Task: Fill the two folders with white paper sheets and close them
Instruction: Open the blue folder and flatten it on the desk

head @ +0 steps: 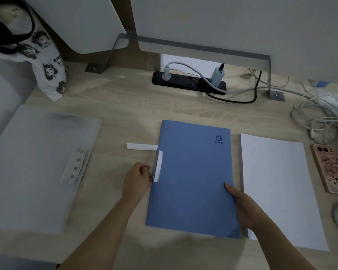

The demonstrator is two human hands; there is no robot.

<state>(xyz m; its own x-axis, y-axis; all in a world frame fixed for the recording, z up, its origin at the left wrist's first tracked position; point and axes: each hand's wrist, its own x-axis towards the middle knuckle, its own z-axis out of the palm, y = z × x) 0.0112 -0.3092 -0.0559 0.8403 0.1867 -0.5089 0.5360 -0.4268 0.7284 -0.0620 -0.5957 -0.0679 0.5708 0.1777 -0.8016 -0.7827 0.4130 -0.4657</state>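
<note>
A blue folder [191, 178] lies closed in the middle of the wooden desk, its white clip [158, 166] at the left edge. My left hand [137, 179] has curled fingers and pinches at the lower end of that clip. My right hand [244, 207] grips the folder's right edge, thumb on the cover. A stack of white paper sheets [277, 190] lies just right of the folder. A translucent white folder [33, 168] with a punched clip strip lies at the left. A loose white strip [141, 146] rests above my left hand.
A black power strip [187, 82] with plugs and cables sits at the back. Tangled white cables [318, 114] lie back right, a pink-cased phone [330, 168] at the right edge. A printed tote bag [47, 61] stands back left by a metal stand [203, 45].
</note>
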